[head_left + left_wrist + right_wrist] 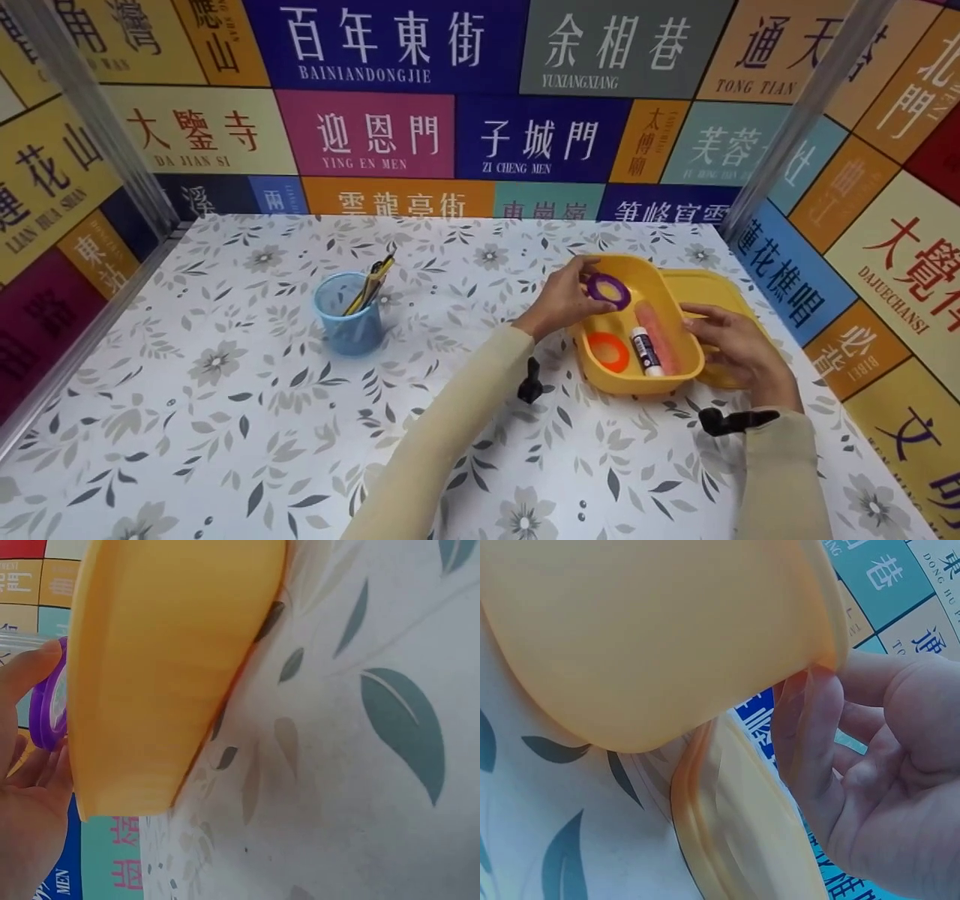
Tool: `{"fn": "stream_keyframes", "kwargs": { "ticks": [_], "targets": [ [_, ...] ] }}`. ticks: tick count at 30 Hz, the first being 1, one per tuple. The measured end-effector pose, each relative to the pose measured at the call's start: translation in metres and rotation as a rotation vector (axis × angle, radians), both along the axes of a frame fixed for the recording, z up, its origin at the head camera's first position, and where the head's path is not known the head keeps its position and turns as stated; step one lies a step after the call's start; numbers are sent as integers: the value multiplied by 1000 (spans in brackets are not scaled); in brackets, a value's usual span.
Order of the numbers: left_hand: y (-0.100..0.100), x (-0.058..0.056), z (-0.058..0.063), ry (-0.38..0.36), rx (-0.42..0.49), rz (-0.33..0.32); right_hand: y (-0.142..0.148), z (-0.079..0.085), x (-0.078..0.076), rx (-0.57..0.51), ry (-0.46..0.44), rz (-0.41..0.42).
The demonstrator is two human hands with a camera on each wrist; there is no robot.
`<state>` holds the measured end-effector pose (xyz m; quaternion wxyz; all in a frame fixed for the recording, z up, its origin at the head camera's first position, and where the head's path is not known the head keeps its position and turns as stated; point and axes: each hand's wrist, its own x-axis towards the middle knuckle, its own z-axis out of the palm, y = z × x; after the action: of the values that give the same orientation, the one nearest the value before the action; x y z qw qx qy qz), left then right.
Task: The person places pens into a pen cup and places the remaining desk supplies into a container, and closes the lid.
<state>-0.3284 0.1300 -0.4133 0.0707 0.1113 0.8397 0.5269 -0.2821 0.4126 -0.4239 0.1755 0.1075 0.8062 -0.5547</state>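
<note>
My left hand (564, 296) pinches a purple tape roll (622, 289) between thumb and fingers at the left rim of a yellow box (631, 386). The left wrist view shows the tape roll (45, 709) beside the box's outer wall. With thumb and fingertips, my right hand (739, 345) grips the box's right rim; in the right wrist view the fingers (817, 720) are at the rim's corner. Inside the box lie an orange ring (622, 352), a white-and-black glue stick (643, 346) and a long salmon-pink piece (657, 330).
A yellow lid (716, 289) lies behind and right of the box, partly covered by it. Left of centre stands a blue cup (351, 341) with several pens or pencils (373, 283). Printed wall panels (360, 135) bound the floral tabletop (262, 420) at the back and sides.
</note>
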Motion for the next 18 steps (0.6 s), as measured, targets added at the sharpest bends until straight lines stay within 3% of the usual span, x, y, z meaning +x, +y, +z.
{"fn": "stream_keyframes", "kwargs": {
  "ticks": [11, 15, 18],
  "targets": [
    [5, -3, -4, 103, -147, -88, 1, -3, 1, -25, 17, 9],
    [0, -4, -2, 96, -118, -64, 0, 0, 1, -10, 6, 7],
    [-6, -2, -3, 86, -31, -21, 0, 2, 0, -3, 6, 2]
  ]
}}
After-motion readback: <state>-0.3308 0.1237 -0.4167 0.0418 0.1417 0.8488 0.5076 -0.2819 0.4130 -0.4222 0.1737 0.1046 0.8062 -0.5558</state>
